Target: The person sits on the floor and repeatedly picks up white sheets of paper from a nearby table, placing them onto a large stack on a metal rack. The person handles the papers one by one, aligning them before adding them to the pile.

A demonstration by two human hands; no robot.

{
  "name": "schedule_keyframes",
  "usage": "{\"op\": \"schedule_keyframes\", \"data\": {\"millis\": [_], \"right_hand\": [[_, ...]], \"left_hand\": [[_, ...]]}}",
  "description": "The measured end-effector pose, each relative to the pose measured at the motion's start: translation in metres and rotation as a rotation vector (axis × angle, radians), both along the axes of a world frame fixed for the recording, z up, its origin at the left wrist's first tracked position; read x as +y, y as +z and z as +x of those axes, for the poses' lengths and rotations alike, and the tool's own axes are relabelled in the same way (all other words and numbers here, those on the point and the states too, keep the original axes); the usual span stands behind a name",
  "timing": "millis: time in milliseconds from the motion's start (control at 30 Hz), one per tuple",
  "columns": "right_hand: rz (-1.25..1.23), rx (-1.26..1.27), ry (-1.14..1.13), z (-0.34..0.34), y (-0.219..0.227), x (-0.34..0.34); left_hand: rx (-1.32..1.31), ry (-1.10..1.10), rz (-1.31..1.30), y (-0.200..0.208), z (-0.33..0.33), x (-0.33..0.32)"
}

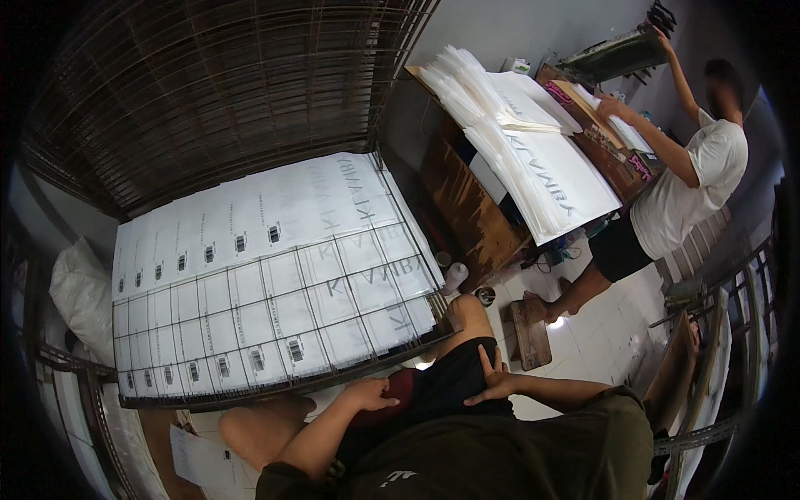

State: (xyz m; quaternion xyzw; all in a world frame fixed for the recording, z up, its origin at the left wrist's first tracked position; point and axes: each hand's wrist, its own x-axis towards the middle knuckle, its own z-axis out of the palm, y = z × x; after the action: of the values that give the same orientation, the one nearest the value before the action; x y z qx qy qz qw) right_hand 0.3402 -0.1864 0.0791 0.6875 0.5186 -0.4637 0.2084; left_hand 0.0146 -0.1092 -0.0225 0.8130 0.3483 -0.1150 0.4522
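I sit with both hands on my dark shorts (433, 387). My left hand (372, 395) lies on the dark red part of the shorts, holding nothing, its fingers loosely stretched out. On the other thigh rests my right hand (492, 381), fingers spread and also without anything in it. Just beyond my knees is a metal wire rack (250, 312) with overlapping rows of white printed sheets (179, 237). Some sheets show through the wire grid from below it. Neither hand touches the rack or the sheets.
More wire racks (225, 83) stand raised behind. A wooden table (479, 196) at right bears a thick stack of white printed sheets (542, 162). A co-worker (692, 183) there lifts a dark framed screen (621, 55). A wooden stool (527, 333) and a white sack (83, 287) are nearby.
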Motion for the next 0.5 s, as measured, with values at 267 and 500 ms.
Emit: {"op": "schedule_keyframes", "data": {"millis": [267,500], "right_hand": [[-0.05,-0.014,-0.021,-0.007,0.006,0.009],[-0.042,-0.028,-0.003,-0.001,-0.006,0.008]], "left_hand": [[0.077,-0.055,0.031,0.031,0.009,-0.001],[0.096,-0.087,0.084,0.044,0.01,-0.003]]}}
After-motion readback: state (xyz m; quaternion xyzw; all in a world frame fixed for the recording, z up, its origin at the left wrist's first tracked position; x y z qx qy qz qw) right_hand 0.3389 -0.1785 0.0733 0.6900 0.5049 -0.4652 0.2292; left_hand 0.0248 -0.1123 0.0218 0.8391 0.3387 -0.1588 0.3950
